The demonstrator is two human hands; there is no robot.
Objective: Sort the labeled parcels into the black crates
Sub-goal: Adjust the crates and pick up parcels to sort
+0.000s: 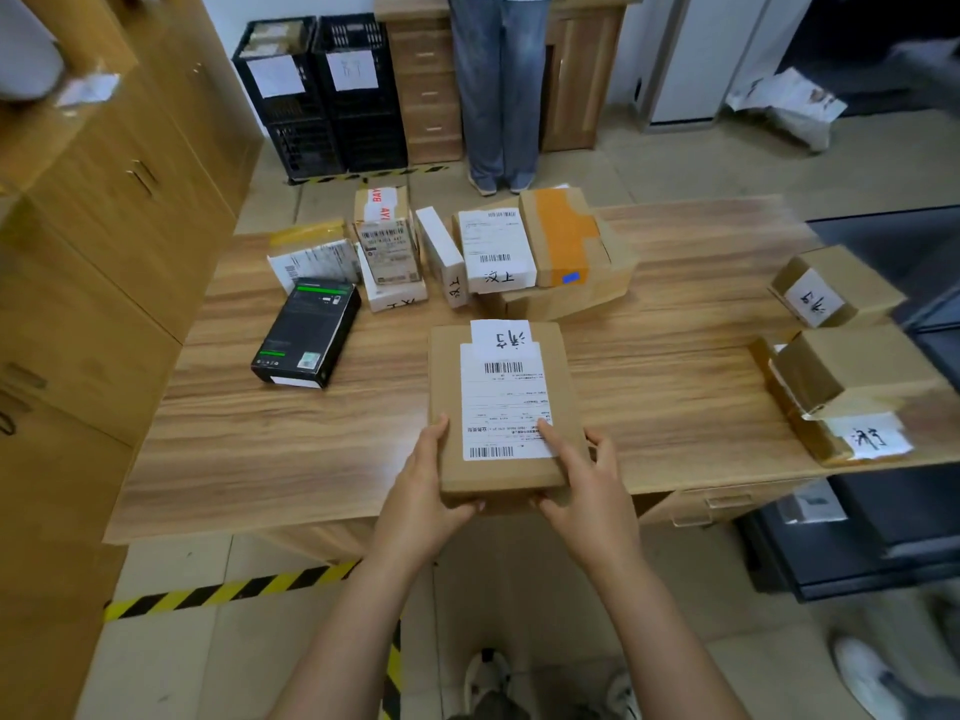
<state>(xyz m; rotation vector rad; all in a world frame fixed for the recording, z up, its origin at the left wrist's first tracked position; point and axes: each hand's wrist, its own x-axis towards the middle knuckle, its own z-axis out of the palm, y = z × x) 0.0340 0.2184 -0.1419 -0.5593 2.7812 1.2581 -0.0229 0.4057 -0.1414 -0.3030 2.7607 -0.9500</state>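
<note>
A flat brown parcel (447,387) with a white shipping label lies at the front edge of the wooden table (649,366). My left hand (423,491) grips its near left corner, thumb on top and fingers underneath. My right hand (587,485) grips the near right corner the same way, thumb on the label. Two stacks of black crates (322,96), each with a white paper sign, stand on the floor beyond the table; the left one holds parcels.
Several labelled parcels cluster at the table's far side (498,246), with a black box (306,332) to their left. Two brown parcels (836,288) sit at the right end. A person (498,85) stands behind the table. Wooden cabinets (104,200) line the left.
</note>
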